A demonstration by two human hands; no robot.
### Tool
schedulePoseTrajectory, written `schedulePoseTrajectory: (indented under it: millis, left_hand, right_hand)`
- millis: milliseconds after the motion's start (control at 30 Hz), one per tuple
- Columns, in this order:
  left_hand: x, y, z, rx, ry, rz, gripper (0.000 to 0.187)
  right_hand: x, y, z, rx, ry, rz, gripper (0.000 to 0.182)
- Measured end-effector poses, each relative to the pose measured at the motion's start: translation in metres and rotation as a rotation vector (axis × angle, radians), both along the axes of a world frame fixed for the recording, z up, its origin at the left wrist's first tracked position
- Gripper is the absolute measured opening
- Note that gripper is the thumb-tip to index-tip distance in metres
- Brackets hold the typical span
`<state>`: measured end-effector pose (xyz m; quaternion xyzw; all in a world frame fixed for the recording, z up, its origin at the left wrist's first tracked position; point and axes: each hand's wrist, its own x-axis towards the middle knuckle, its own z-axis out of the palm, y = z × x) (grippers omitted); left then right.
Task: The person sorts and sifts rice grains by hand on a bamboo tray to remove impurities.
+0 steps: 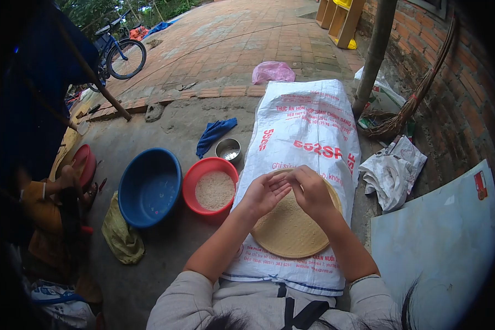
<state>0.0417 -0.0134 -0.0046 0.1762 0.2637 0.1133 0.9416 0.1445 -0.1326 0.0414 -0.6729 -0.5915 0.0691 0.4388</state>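
Round tray (289,231), tan and shallow, lies flat on the white sack (308,104), just right of the red basin (187,190) of pale grain (214,190). It looks light and fairly stiff, perhaps woven, so its thin rim should bear a grip on two opposite sides without much give; tilted, anything loose on it would probably slide. Its near edge offers the freest hold, since both hands are over the far part. The left hand (267,193) is palm up, its fingers loosely extended and a little apart. The right hand (309,190) is close beside it, back upward, fingers bent down and drawn together; whether they pinch anything, I cannot tell. Both forearms angle inward.
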Motion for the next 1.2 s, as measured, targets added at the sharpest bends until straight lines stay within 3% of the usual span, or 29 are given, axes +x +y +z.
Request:
schedulePoseTrajectory:
  millis: [67,133,267,500,567,733,900,1000,1100,1200]
  left_hand:
    - [0.005,-0.001,-0.007,-0.047,-0.159,-0.026,0.036]
    - [0.005,0.004,-0.008,-0.145,-0.432,-0.065,0.034]
    - [-0.01,0.007,0.018,-0.092,-0.147,0.106,0.031]
    - [-0.031,0.036,-0.006,-0.114,-0.112,0.256,0.033]
    - [-0.028,0.036,-0.007,-0.082,-0.099,0.261,0.034]
    - [-0.013,0.024,-0.008,0.027,-0.027,0.181,0.035]
    - [0.011,0.007,-0.017,0.039,0.02,0.073,0.034]
    - [0.028,-0.001,-0.018,-0.031,-0.144,-0.019,0.027]
    - [0.033,0.001,-0.015,-0.132,-0.248,-0.064,0.027]
    - [0.024,0.004,0.011,0.002,-0.087,0.015,0.029]
  right_hand:
    - [-0.006,0.006,0.006,0.064,0.011,0.004,0.012]
    - [-0.008,0.011,0.005,0.161,-0.204,0.066,0.012]
    - [0.003,-0.012,0.005,0.117,-0.175,-0.067,0.016]
    - [0.02,-0.058,-0.053,-0.204,-0.258,0.051,0.016]
    - [0.018,-0.06,-0.057,-0.3,-0.062,0.067,0.012]
    - [0.027,-0.042,-0.06,-0.297,-0.075,0.11,0.006]
    - [0.02,-0.004,-0.016,0.088,-0.017,-0.053,0.011]
    - [0.018,0.007,-0.009,0.104,-0.076,0.002,0.015]
    - [0.018,-0.001,0.006,0.15,-0.137,-0.096,0.016]
    - [0.034,-0.028,-0.01,0.034,-0.155,-0.151,0.021]
